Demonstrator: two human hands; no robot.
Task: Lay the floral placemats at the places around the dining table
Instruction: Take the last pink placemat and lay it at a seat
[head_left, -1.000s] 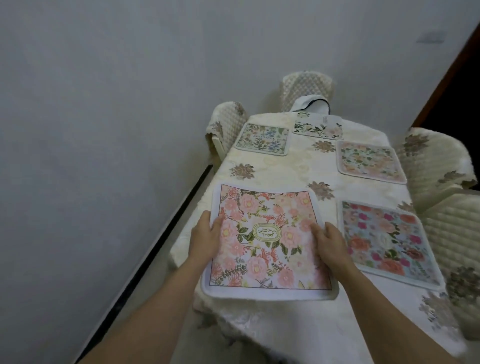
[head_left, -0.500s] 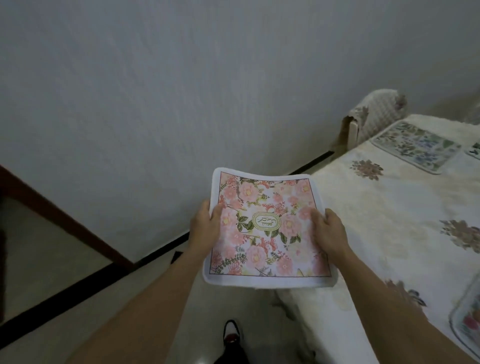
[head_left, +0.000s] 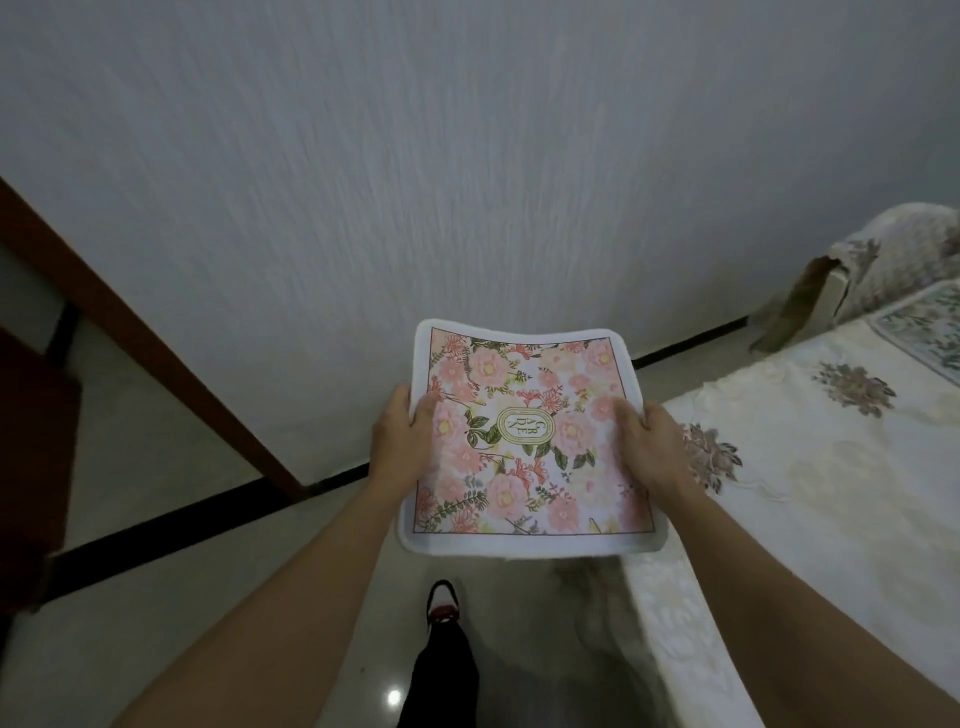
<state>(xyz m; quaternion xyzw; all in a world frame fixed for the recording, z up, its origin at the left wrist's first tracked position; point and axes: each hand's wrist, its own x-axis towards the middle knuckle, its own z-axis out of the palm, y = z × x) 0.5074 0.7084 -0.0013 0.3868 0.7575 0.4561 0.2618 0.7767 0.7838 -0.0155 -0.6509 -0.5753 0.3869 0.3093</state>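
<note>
A pink floral placemat (head_left: 524, 441) with a white border and an oval label in its middle is held in the air, off the table's left edge and above the floor. My left hand (head_left: 402, 441) grips its left edge and my right hand (head_left: 652, 452) grips its right edge. The dining table (head_left: 810, 493), covered with a cream flowered cloth, lies to the right. Another placemat (head_left: 930, 332) with a greenish pattern lies on the table at the far right edge of view, partly cut off.
A white wall (head_left: 415, 182) stands close ahead, with a black skirting line along the floor. A covered chair (head_left: 893, 260) is at the table's far left side. A brown wooden frame (head_left: 130, 332) runs at the left. My leg and shoe (head_left: 441, 623) are below on the glossy floor.
One second ago the pink placemat was over the table's near left place. I have turned left, and both hands have carried it off the table's edge toward the wall.
</note>
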